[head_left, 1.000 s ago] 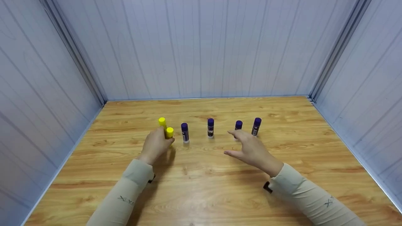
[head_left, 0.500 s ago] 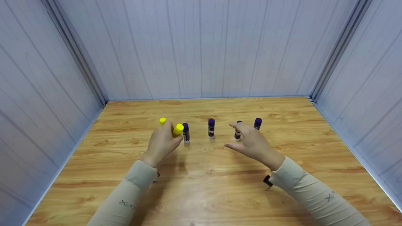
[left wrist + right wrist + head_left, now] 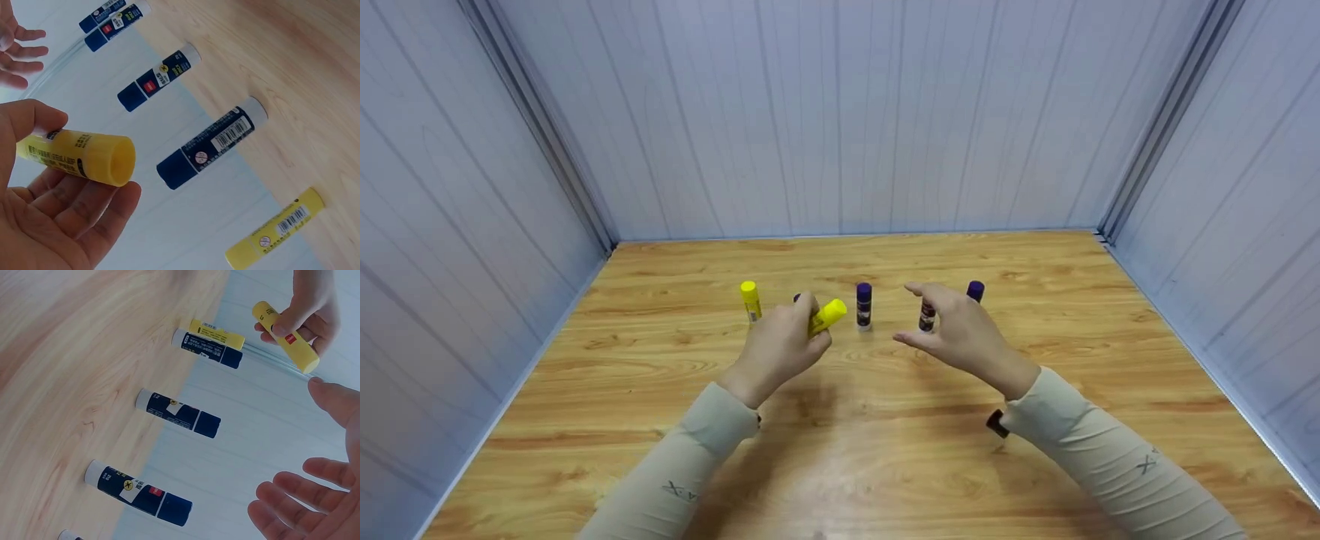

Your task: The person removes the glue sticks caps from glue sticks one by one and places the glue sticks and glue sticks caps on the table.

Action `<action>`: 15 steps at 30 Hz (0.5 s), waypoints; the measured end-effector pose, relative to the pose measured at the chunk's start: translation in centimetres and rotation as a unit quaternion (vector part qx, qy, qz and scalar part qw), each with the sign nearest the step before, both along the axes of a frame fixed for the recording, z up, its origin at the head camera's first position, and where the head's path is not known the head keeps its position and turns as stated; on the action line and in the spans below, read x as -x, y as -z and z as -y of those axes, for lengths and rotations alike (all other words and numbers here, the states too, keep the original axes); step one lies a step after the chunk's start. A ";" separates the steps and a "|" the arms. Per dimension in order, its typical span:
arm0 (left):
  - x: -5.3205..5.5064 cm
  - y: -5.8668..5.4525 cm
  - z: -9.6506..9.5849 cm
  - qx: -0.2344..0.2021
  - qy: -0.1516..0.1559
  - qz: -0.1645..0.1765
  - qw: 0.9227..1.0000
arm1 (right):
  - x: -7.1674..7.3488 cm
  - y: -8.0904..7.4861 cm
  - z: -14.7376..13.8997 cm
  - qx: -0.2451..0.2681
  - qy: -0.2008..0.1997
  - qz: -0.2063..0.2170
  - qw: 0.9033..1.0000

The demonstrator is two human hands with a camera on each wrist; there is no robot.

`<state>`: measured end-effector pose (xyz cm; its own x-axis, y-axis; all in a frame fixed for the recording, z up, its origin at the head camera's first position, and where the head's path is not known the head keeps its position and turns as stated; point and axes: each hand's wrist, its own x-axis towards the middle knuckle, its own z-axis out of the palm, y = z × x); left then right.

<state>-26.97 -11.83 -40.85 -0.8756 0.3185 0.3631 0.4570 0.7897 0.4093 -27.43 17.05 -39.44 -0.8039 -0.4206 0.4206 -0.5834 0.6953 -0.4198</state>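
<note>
My left hand (image 3: 776, 349) grips a yellow glue stick (image 3: 830, 316) between thumb and fingers, tilted with its cap end toward the right. In the left wrist view its hollow bottom end (image 3: 121, 161) points away from the palm. Behind this hand, a dark blue glue stick (image 3: 214, 143) stands upright, mostly hidden in the head view. Another yellow glue stick (image 3: 751, 300) stands at the left end of the row. My right hand (image 3: 967, 337) holds nothing; its thumb and fingers are spread beside a standing dark blue glue stick (image 3: 928, 315), which it partly covers in the head view.
A dark blue glue stick (image 3: 864, 307) stands upright between the two hands. One more (image 3: 976, 290) stands at the right end, partly behind the right hand. The wood-grain table (image 3: 855, 457) is bounded by pale panel walls (image 3: 840, 120) behind and at both sides.
My left hand has lifted the yellow glue stick out of the row and carried it right, tilting it, across the leftmost dark blue one. My right hand has shifted slightly up.
</note>
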 end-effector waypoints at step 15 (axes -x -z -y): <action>-0.9 0.4 -2.7 0.131 0.054 -0.172 0.975 | -0.2 -0.1 0.6 -0.003 -0.050 -0.026 0.998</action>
